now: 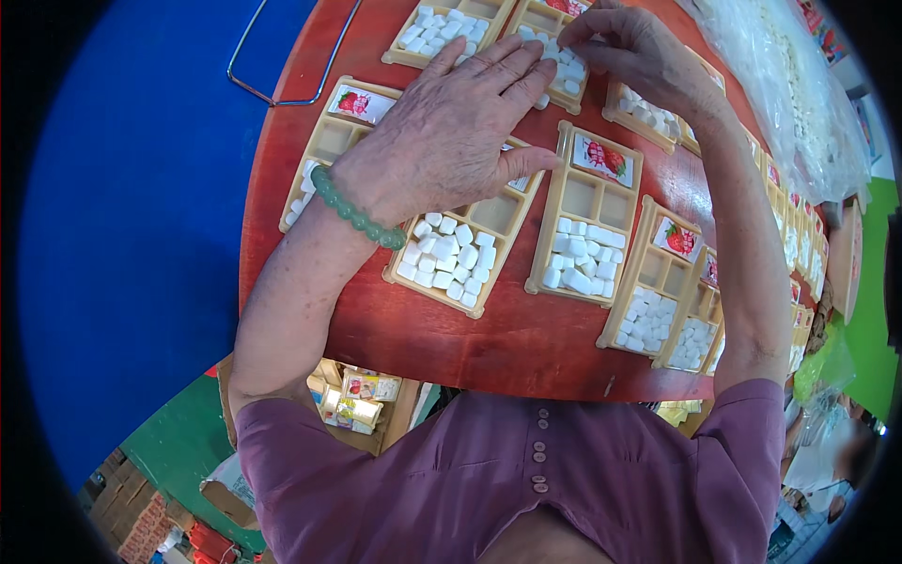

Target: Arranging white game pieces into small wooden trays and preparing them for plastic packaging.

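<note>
Left hand (446, 132) spreads open, right hand (639, 47) curls, any hold hidden; beige plastic trays (558, 179) along the red surface's near edge (442, 362) have white chunks (443, 248), bare middle compartments (577, 199)

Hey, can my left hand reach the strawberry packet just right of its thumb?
Probably yes: the strawberry packet lies uncovered in its tray, close beside the left hand.

Head view: left fisheye of a head-worn pair; upright; faces steeply down;
Purple shirt (470, 470): along lower edge; seen from above, close;
Forearms (291, 291): large, close to lens;
Red bench (526, 350): near; spans the middle;
Rim: dark, curved; very wide coverage
</note>
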Available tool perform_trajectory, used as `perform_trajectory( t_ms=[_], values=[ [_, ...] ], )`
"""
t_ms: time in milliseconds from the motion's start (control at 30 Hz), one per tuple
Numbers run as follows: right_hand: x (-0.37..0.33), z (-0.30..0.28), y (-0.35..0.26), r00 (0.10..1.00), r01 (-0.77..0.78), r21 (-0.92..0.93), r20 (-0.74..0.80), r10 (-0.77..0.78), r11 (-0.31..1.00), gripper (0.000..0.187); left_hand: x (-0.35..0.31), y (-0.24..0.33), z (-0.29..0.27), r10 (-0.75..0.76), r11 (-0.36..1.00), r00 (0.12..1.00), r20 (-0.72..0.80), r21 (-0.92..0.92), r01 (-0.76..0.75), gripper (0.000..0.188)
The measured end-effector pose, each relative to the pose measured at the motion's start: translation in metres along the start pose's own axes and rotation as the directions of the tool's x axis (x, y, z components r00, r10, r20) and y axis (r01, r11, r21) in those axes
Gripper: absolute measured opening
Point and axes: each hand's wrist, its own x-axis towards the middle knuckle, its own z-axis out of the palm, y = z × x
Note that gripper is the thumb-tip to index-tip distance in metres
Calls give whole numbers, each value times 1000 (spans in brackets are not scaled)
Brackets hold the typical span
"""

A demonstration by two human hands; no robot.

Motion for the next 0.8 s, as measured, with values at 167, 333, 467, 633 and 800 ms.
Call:
perform_trajectory(
  t_ms=[167,333,467,633,800],
  values=[
    [5,3,4,999,50,-23,-15,-50,998,16,0,0,1,7,1000,1000,-7,4,-7,76],
    [4,6,-5,997,37,-85,-63,-42,996,16,0,-1,0,6,1000,1000,-2,-6,-6,76],
    [4,5,2,985,138,-156,-79,-152,978,19,0,-1,0,11,1000,1000,-11,-5,-11,77],
    [3,2,5,993,54,-95,-95,-63,994,21,1,-1,1,17,1000,1000,-14,-5,-18,77],
    [0,-2,5,995,12,-71,-96,-19,997,20,1,-1,1,11,1000,1000,2,9,-11,79]
  ],
)
